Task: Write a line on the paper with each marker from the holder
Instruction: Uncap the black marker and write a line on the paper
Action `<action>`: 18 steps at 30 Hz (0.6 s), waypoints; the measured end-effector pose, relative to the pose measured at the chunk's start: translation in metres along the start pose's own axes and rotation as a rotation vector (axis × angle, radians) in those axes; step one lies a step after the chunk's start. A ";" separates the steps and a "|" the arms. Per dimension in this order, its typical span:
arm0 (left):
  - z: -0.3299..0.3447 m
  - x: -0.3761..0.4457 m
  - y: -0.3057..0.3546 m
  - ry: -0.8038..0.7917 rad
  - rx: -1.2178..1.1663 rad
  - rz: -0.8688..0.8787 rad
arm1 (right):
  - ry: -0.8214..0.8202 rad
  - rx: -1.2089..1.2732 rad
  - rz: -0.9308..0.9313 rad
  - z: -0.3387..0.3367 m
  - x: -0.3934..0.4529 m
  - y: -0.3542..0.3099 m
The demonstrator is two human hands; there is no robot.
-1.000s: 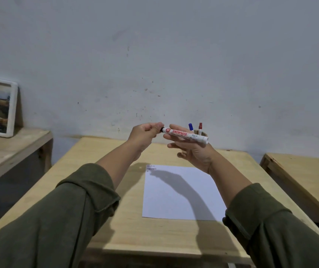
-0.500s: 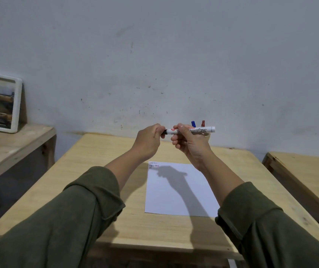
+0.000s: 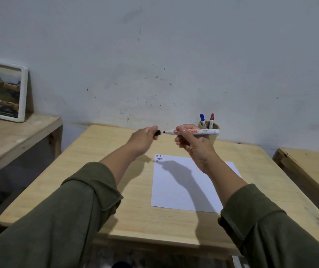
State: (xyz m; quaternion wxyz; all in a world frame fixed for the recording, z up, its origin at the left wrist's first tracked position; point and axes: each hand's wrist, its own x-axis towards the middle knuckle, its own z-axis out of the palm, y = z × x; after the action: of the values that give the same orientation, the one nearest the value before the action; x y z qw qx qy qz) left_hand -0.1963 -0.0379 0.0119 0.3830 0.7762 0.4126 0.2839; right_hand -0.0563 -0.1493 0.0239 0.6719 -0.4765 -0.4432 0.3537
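Observation:
My right hand (image 3: pixel 192 143) holds a white black-tipped marker (image 3: pixel 203 132) level above the table, its bare tip pointing left. My left hand (image 3: pixel 145 137) pinches the marker's black cap (image 3: pixel 157 132), a short gap away from the tip. Below lies a white sheet of paper (image 3: pixel 176 190) with a few rows of small dark marks at its top left corner (image 3: pixel 159 158). Behind my right hand stands a tan holder (image 3: pixel 213 126) with a blue-capped marker (image 3: pixel 202 118) and a red-capped marker (image 3: pixel 212 118) upright in it.
The paper rests on a light wooden table (image 3: pixel 104 180) against a grey wall. A lower wooden bench (image 3: pixel 15 132) at the left carries a white-framed picture (image 3: pixel 4 89). Another wooden table (image 3: pixel 313 171) stands at the right.
The cap has come off the marker: my left hand pulled it away to the left, leaving the tip bare. Both hands sit slightly lower in view.

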 end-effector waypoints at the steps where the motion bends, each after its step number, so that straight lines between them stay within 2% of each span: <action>1: -0.008 0.001 -0.009 0.026 0.016 -0.043 | 0.028 0.042 0.001 -0.005 0.001 0.000; 3: -0.023 0.000 -0.027 0.064 0.094 -0.100 | 0.089 0.097 0.011 -0.017 0.005 -0.001; 6: -0.029 -0.006 -0.046 0.081 0.180 -0.077 | 0.142 0.126 0.062 -0.026 0.007 0.005; 13: 0.000 -0.010 -0.050 0.183 -0.117 -0.078 | 0.200 0.157 0.184 -0.017 0.009 0.034; 18: 0.014 0.002 -0.057 0.176 -0.046 -0.147 | 0.275 0.194 0.235 -0.018 0.012 0.053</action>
State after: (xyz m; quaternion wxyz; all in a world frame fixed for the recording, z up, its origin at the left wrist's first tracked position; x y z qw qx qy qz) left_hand -0.2091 -0.0206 -0.0430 0.3830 0.7070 0.4936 0.3314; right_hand -0.0381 -0.1290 -0.0268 0.7230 -0.5017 -0.2526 0.4021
